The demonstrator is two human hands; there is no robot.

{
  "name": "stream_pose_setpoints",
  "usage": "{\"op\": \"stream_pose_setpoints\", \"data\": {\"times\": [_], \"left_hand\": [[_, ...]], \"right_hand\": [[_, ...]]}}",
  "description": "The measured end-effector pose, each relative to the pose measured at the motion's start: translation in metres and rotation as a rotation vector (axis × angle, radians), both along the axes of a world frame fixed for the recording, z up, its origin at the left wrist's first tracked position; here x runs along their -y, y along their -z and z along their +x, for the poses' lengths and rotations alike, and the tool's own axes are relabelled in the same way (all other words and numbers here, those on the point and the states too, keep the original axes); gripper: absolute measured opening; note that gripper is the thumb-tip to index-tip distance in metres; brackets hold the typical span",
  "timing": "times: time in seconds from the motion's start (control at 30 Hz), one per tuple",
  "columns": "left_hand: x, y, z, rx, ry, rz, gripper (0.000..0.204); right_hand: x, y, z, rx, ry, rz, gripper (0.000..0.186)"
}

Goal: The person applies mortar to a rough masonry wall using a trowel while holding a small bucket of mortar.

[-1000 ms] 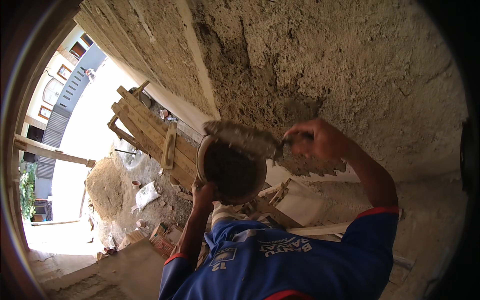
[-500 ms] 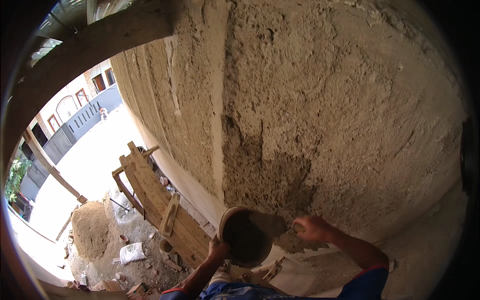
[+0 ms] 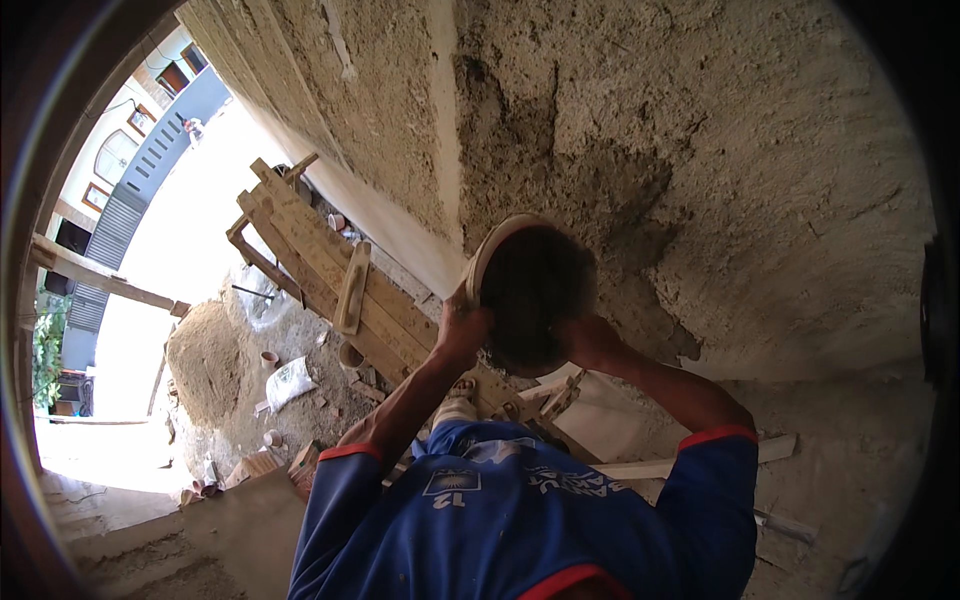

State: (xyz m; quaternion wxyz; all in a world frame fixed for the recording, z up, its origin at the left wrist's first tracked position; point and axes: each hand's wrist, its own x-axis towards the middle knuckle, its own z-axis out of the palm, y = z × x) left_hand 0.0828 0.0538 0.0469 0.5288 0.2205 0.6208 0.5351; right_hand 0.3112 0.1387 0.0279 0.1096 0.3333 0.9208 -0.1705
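My left hand [image 3: 466, 328] is closed on the near-left rim of a round bucket [image 3: 484, 262] with a pale rim and a dark inside, held up against the wall. My right hand [image 3: 590, 342], slightly blurred, is at the bucket's right side, closed around the handle of a trowel. The trowel's blade is lost in the dark, smeared mouth of the bucket. Just beyond the bucket is the rough mortared wall [image 3: 750, 150], with a darker, wet-looking patch of mortar [image 3: 620, 190] on it.
Below on the left stands a plank scaffold [image 3: 300, 245] with a loose board [image 3: 353, 288] on it. Farther left are a sand heap [image 3: 205, 345], a white sack [image 3: 291, 382] and small pots. A wooden pole [image 3: 110, 275] slants at the far left.
My right hand has brought the trowel from beside the wall back to the bucket. The view has tilted downward, showing more of my shirt and arms. My left hand keeps hold of the bucket.
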Motion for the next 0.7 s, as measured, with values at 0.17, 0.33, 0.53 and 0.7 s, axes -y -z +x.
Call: {"op": "stream_pose_setpoints", "data": {"times": [0.17, 0.33, 0.53, 0.7], "left_hand": [[0.007, -0.013, -0.017, 0.019, 0.02, -0.003, 0.043], [0.016, -0.007, -0.019, 0.14, -0.064, 0.063, 0.046], [0.034, 0.01, -0.03, 0.164, -0.141, -0.073, 0.025], [0.054, 0.042, -0.045, 0.119, -0.157, -0.063, 0.017]], "right_hand": [[0.013, -0.008, 0.0, -0.388, 0.159, -0.122, 0.027], [0.007, -0.028, 0.008, -0.191, 0.148, -0.072, 0.039], [-0.003, -0.078, -0.002, -0.144, 0.14, -0.073, 0.039], [-0.006, -0.162, -0.018, -0.197, 0.138, -0.164, 0.041]]}}
